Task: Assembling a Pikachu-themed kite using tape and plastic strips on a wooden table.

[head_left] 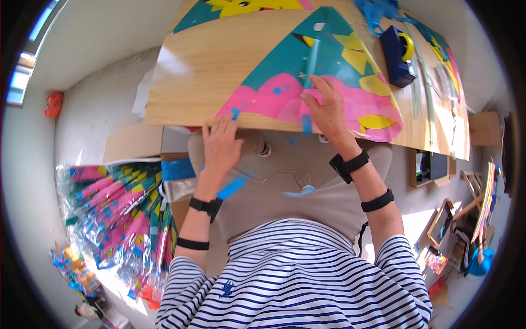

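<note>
A triangular printed sheet [274, 90], kite-like, in teal, pink and yellow, lies on the wooden table. Down its middle runs a narrow light-blue strip [312, 57], with a blue tape piece [307, 124] below it at the table edge. My right hand [327, 107] rests on the sheet beside this strip, thumb and fingers apart. At the front edge, my left hand [222, 143] has its fingers stretched out, close to a small blue tape piece [235, 113] at the sheet's left corner. No object shows in either hand.
A dark blue tape dispenser [397, 57] with a yellow core stands right of the sheet. Blue crumpled material [378, 13] lies behind it. Many plastic-wrapped, colourful folded pieces [118, 208] fill the lower left, next to a cardboard box [134, 143]. My knees are under the table edge.
</note>
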Demonstrator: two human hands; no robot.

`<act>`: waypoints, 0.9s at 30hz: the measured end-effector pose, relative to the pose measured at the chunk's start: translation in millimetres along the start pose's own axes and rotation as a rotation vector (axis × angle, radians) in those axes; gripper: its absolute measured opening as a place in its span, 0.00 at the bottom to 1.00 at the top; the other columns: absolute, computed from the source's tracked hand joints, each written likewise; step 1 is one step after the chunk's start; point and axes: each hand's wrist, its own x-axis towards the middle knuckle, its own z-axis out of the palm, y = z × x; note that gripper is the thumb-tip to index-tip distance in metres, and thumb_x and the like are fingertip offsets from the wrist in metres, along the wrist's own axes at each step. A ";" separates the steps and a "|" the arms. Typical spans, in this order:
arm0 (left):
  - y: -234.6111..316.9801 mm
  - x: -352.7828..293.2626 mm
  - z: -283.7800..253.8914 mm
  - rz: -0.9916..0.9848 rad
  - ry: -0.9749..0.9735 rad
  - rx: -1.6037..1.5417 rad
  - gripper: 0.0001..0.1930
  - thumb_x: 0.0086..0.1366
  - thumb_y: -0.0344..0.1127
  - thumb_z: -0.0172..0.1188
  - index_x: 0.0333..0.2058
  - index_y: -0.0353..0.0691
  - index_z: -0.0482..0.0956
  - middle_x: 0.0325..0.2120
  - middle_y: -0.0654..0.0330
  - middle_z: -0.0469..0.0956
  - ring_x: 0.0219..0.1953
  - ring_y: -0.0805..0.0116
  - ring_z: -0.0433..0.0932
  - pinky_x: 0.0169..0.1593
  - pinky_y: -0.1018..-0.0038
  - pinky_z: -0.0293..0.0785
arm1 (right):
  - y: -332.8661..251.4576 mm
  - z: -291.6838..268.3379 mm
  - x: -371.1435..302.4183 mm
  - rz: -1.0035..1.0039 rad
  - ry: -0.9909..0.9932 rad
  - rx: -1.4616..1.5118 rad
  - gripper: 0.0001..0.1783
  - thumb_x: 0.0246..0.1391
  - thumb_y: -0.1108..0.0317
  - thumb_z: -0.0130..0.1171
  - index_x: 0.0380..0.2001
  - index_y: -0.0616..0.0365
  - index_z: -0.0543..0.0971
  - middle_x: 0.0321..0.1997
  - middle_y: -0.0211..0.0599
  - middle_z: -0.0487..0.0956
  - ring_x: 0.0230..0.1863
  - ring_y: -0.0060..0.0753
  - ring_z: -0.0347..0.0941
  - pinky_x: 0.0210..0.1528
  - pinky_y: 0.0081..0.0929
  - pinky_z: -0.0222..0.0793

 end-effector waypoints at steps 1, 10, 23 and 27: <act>-0.7 -2.1 -1.1 -0.006 -0.001 0.011 0.26 0.49 0.32 0.70 0.48 0.39 0.73 0.58 0.56 0.72 0.63 0.52 0.66 0.66 0.43 0.55 | 11.6 -24.6 8.7 0.073 0.059 0.018 0.25 0.46 0.70 0.69 0.51 0.61 0.78 0.44 0.48 0.78 0.47 0.47 0.76 0.53 0.39 0.70; -2.5 -1.6 1.4 -0.001 -0.043 -0.017 0.26 0.50 0.34 0.68 0.49 0.38 0.74 0.60 0.54 0.70 0.64 0.50 0.65 0.67 0.43 0.53 | 151.6 -218.3 64.0 0.703 0.614 0.016 0.22 0.59 0.62 0.62 0.54 0.59 0.76 0.40 0.34 0.81 0.38 0.29 0.80 0.38 0.30 0.75; -2.5 -0.6 -5.6 0.003 -0.074 -0.031 0.27 0.48 0.31 0.70 0.48 0.35 0.75 0.59 0.51 0.71 0.63 0.49 0.65 0.67 0.47 0.54 | 173.6 -248.6 108.1 0.819 0.305 0.196 0.21 0.52 0.59 0.66 0.44 0.64 0.81 0.33 0.37 0.80 0.30 0.34 0.76 0.27 0.35 0.69; 0.6 0.1 -7.0 0.004 -0.074 -0.037 0.27 0.47 0.32 0.70 0.48 0.36 0.75 0.59 0.51 0.71 0.63 0.48 0.66 0.66 0.47 0.55 | 170.7 -254.4 105.2 0.795 0.391 0.352 0.17 0.50 0.63 0.68 0.36 0.67 0.80 0.34 0.41 0.80 0.25 0.36 0.77 0.26 0.36 0.68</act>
